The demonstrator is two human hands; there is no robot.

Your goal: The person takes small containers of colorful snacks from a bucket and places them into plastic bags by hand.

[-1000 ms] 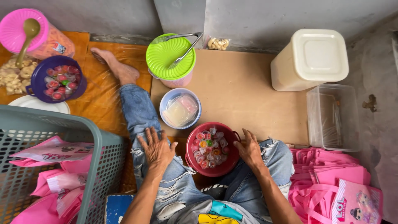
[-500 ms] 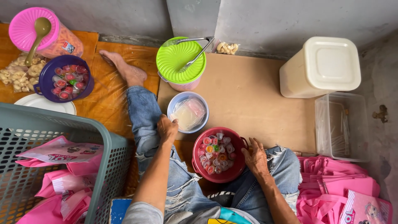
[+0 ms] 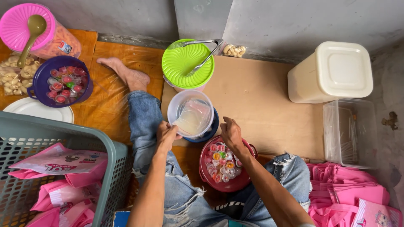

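Floor: brown cardboard sheet point(image 3: 256, 96) against grey wall point(image 3: 294, 21). Two lidded tubs, two candy bowls. My left fingers point(image 3: 165, 133) grasp the clear container point(image 3: 191, 113); right fingers point(image 3: 229, 131) clenched over the red bowl point(image 3: 225, 170).

A single head-worn camera looks almost straight down from close above the seated person's lap, facing forward toward the grey concrete wall point(image 3: 294, 21) at the top edge. The brown cardboard sheet point(image 3: 261, 96) on the floor fills the centre; no second view overlaps it.
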